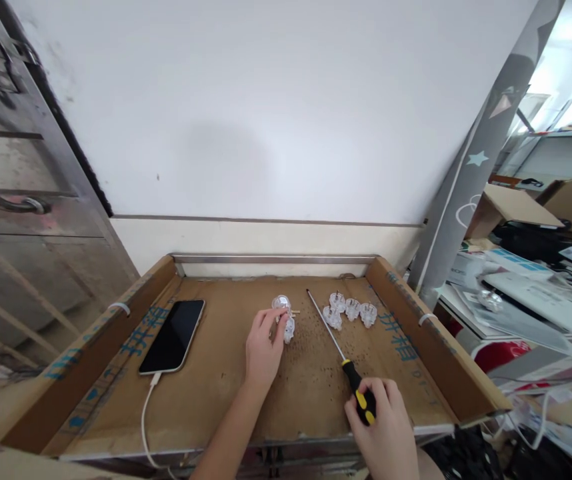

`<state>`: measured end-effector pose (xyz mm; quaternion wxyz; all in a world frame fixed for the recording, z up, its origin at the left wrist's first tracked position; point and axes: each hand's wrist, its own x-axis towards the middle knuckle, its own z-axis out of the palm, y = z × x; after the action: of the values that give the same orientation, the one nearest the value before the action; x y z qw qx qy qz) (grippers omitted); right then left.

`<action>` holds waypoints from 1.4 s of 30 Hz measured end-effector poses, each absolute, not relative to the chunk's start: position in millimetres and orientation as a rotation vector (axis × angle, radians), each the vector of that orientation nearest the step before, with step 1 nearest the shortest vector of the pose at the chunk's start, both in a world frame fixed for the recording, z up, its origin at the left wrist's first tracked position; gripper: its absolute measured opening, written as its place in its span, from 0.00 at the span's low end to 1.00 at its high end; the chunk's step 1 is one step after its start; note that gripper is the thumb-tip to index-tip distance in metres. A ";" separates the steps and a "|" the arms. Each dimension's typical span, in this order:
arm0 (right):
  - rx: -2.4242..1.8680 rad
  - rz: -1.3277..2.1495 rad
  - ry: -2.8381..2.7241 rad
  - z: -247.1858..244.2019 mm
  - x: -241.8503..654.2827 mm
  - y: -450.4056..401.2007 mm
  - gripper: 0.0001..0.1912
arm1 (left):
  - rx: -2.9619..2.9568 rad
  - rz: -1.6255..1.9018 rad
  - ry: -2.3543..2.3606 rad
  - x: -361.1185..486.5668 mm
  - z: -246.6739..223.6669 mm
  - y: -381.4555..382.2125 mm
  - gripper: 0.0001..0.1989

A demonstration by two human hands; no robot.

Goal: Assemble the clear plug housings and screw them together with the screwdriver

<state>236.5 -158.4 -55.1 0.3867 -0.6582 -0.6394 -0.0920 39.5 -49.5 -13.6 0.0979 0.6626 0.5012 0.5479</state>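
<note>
Right fingers (380,393) on screwdriver (353,379), plugs (352,309) nearby

A phone (173,337) is being supported by cardboard (216,400) left of the left hand (262,350); four parts (352,309) are being supported beyond the right hand (386,423), beside a screwdriver (353,375)

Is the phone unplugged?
No; a white cable runs into the lower end of the phone.
</note>
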 end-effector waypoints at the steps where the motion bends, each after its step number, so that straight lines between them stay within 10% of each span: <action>1: -1.682 -0.236 -1.624 -54.8 236.7 -158.3 0.05 | 1.959 1.621 1.484 39.6 -13.9 -49.4 0.09; 17: -1.878 -0.391 -1.572 -35.1 230.3 -159.6 0.12 | 1.982 1.637 1.397 43.5 -15.8 -52.4 0.07; 28: -1.201 0.831 -1.460 -14.2 151.8 -19.7 0.16 | 2.166 1.444 1.237 39.2 -11.6 -16.2 0.10; 42: -1.288 1.025 -0.999 -34.7 171.3 14.4 0.17 | 2.392 0.832 1.628 -8.8 -6.0 -4.7 0.08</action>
<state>171.3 14.4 -34.7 0.5712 -0.5491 -0.4260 0.4368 -8.8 -4.7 -6.0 0.0655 0.7927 0.5397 0.2759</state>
